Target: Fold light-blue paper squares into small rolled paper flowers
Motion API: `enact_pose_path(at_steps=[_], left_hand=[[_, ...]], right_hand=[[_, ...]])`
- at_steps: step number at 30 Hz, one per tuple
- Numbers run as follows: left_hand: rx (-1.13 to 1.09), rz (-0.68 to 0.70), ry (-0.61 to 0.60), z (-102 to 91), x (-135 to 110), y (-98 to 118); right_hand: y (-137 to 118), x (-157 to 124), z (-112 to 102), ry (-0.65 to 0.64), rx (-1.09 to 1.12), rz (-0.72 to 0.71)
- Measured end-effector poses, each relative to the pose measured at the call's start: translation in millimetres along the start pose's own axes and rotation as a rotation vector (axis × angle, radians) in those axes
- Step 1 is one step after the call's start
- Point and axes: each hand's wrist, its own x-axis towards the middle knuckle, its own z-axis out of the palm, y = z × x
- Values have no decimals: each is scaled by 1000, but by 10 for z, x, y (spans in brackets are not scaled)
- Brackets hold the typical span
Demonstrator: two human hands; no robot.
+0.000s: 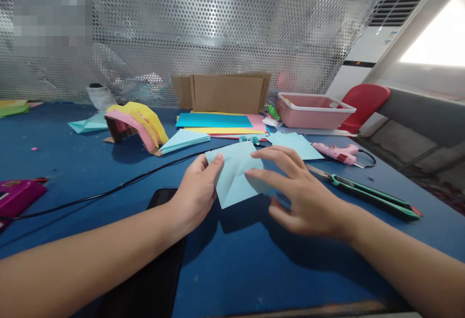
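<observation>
A light blue sheet of paper point(236, 175) with crease lines is held up above the blue table. My left hand point(198, 187) pinches its left edge, thumb on the front face. At the right side of the sheet is my right hand point(301, 192), its fingers spread and curved. Two of its fingertips rest on or just in front of the paper; contact is hard to tell. Behind the sheet lie folded light blue papers point(187, 140), small teal paper pieces point(250, 140) and more light blue sheets point(296, 144).
A green utility knife point(374, 196) and pink glue gun point(337, 153) lie to the right. A pink basket point(314, 112), cardboard point(228, 93) and coloured paper point(214, 120) stand behind. Leftward are a yellow-pink arch point(136, 122), black cable point(127, 182), magenta device point(22, 196) and black phone-like slab point(145, 279).
</observation>
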Motion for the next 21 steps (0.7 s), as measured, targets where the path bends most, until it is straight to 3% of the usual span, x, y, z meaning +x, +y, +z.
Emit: enact_pose_path(at_steps=[1, 6, 10, 14, 21], left_hand=[[7, 1, -9, 0, -6, -4], [31, -93, -158, 16, -44, -23], [-42, -86, -179, 21, -44, -13], [-49, -11, -142, 0, -21, -9], [69, -11, -140, -24, -33, 11]], right_hand=[[-49, -8, -6, -28, -27, 9], [-107, -22, -47, 182, -78, -153], [-20, -8, -96, 284, -74, -135], [82, 1, -81, 338, 11, 22], [189, 41, -34, 242, 443, 402]])
